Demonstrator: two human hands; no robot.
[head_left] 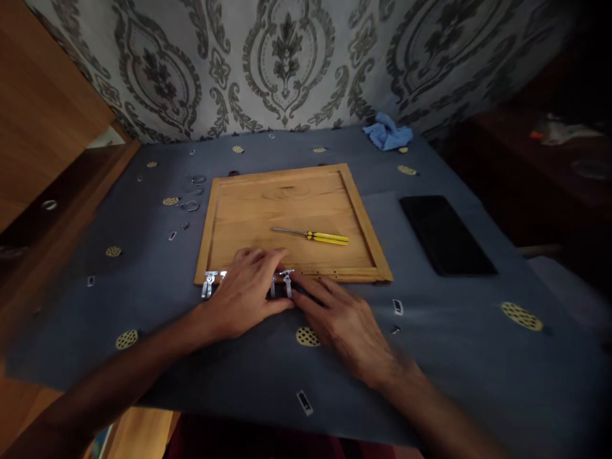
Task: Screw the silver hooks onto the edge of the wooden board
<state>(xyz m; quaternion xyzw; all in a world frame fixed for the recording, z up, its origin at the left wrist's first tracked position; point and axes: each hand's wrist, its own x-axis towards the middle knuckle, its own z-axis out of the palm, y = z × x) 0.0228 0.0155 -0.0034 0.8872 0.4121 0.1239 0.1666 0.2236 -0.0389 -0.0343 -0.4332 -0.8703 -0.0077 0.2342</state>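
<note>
Wooden panel (287,207) lies flat on the bench (215,376), probably so its near edge sits steady within reach. There the left hand (248,290) and right hand (342,315) nearly meet around a metal fitting (287,284), apparently steadying it against the wood; whether either is clamped on it, I cannot tell. A yellow-handled screwdriver (310,236) rests on the panel, seemingly to be handy.

The forearms (148,357) are bare, and the clothing (258,441) is dark red.
</note>
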